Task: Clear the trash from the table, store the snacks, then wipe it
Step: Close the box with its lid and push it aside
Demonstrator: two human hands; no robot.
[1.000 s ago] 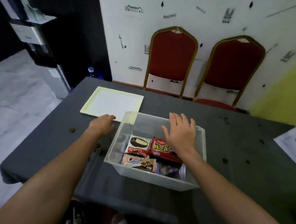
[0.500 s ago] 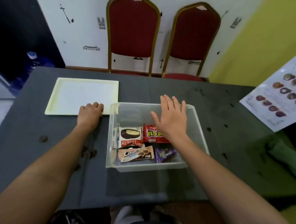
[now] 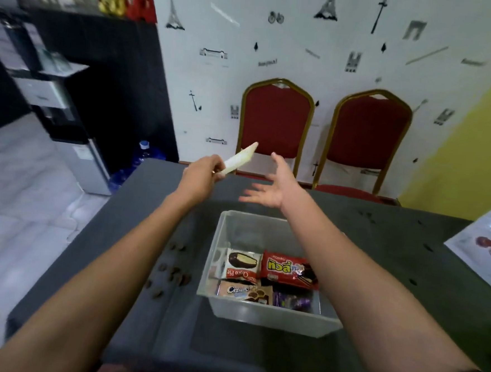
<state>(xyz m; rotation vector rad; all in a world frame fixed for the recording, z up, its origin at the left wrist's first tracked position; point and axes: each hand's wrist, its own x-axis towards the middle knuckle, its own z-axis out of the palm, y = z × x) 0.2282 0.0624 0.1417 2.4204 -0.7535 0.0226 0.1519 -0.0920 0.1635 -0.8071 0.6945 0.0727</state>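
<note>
Four wrapped snacks [image 3: 267, 277] were seen lying in a clear plastic bin [image 3: 261, 317] set on the grey-clothed table [image 3: 147, 324], with dark crumbs [image 3: 171, 276] scattered just to its left. Beyond the bin, the pale lid [image 3: 240, 158] was held edge-on above the table, gripped by the left hand [image 3: 201, 177], while the right hand [image 3: 270, 184] was raised beside it, fingers spread. Two red chairs [image 3: 274, 124] were set against the wall.

- I'm looking at a table [image 3: 381, 224] lying under a dark grey cloth.
- A clear plastic bin [image 3: 261, 317] is sitting on it.
- Brown crumbs [image 3: 171, 276] are lying left of the bin.
- A printed sheet [image 3: 487, 246] is resting at the right edge.
</note>
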